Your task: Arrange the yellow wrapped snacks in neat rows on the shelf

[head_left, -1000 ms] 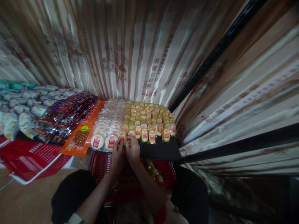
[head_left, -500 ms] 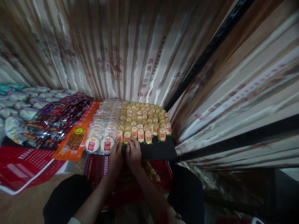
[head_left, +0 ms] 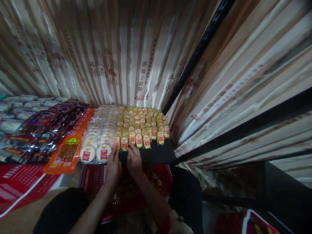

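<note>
Rows of small yellow snack packets (head_left: 138, 139) with red-and-white labels stand on the right end of a black shelf (head_left: 156, 152). My left hand (head_left: 114, 165) is at the front edge, its fingers stretched up against the base of the leftmost front packet (head_left: 116, 142). Beside it, my right hand (head_left: 134, 160) has its fingers closed at the lower part of the second front packet (head_left: 124, 143). Its fingertips partly cover that packet's bottom. Left of these lie rows of round white crackers (head_left: 103, 152) in clear wrappers.
An orange bag of stick snacks (head_left: 67, 151) overhangs the shelf edge, beside dark red packets (head_left: 48, 130) and white packets (head_left: 13, 125). Below my hands is a red basket (head_left: 94, 178) with some yellow packets inside. Another red basket (head_left: 17, 185) stands left. Printed curtains (head_left: 136, 48) and black bars (head_left: 200, 55) surround the shelf.
The view has turned slightly right, so the shelf and its goods appear further left. Both hands stay at the same front packets, and a red basket now shows more at lower right.
</note>
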A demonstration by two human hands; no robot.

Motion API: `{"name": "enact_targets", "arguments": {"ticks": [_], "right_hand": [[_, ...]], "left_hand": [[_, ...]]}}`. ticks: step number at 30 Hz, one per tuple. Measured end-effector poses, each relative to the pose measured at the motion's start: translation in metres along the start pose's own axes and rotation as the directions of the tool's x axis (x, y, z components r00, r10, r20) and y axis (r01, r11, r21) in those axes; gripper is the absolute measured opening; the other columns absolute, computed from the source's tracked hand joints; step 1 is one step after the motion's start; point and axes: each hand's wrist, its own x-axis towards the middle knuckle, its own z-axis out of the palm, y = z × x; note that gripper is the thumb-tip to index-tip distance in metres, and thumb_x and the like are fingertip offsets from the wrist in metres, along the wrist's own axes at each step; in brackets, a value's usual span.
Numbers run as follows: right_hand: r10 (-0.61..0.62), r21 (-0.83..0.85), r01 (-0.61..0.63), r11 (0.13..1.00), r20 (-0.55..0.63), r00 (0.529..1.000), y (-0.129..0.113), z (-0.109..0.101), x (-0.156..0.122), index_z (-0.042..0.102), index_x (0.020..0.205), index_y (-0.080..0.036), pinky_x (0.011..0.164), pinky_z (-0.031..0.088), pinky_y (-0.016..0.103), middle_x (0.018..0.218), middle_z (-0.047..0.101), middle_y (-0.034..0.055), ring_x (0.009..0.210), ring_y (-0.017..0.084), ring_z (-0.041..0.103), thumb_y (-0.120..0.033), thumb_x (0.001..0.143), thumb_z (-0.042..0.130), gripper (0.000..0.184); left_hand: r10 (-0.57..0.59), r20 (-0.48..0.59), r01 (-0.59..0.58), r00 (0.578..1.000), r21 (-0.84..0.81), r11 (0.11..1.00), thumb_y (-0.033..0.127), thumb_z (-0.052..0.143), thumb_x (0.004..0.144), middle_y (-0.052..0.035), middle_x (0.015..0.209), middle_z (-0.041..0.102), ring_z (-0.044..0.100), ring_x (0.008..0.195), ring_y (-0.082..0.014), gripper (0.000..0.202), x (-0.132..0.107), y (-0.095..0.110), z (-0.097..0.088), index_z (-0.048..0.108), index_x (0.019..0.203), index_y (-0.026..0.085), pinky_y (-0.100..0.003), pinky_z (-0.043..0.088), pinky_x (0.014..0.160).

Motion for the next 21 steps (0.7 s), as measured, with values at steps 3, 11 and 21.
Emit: {"name": "enact_targets", "arguments": {"ticks": [3, 11, 21], "right_hand": [[0.009, -0.034, -0.010, 0.999, -0.026, 1.000, 0.004, -0.011, -0.003, 0.059, 0.116, -0.017, 0.098, 0.040, 0.038, 0.130, 0.050, 0.0107, 0.115, 0.019, 0.047, -0.013, 0.085, 0.034, 0.040], [0.163, -0.133, -0.209, 0.969, -0.293, 0.942, 0.043, -0.043, 0.002, 0.046, 0.131, -0.016, 0.100, 0.032, 0.052, 0.142, 0.035, 0.0164, 0.130, 0.027, 0.031, -0.025, 0.091, 0.033, 0.043], [0.205, -0.076, -0.228, 0.971, -0.234, 0.950, 0.057, -0.036, 0.006, 0.048, 0.130, -0.014, 0.094, 0.040, 0.044, 0.132, 0.048, 0.0159, 0.117, 0.025, 0.046, -0.024, 0.089, 0.036, 0.044]], "left_hand": [[0.054, -0.003, -0.054, 0.999, 0.034, 0.998, 0.009, 0.036, 0.081, -0.0182, 0.126, 0.051, 0.047, 0.119, -0.0265, 0.042, -0.004, 0.007, -0.002, 0.051, 0.120, 0.010, -0.048, 0.043, 0.098], [0.303, 0.188, -0.327, 0.934, 0.109, 0.939, 0.003, 0.037, 0.078, -0.0150, 0.132, 0.050, 0.038, 0.129, -0.0253, 0.049, -0.008, 0.047, 0.011, 0.050, 0.124, 0.011, -0.043, 0.043, 0.100], [0.312, 0.307, -0.378, 0.899, 0.184, 0.907, 0.005, 0.035, 0.079, -0.0171, 0.140, 0.041, 0.031, 0.134, -0.0258, 0.051, 0.011, 0.057, 0.037, 0.043, 0.130, 0.008, -0.042, 0.044, 0.098]]}}
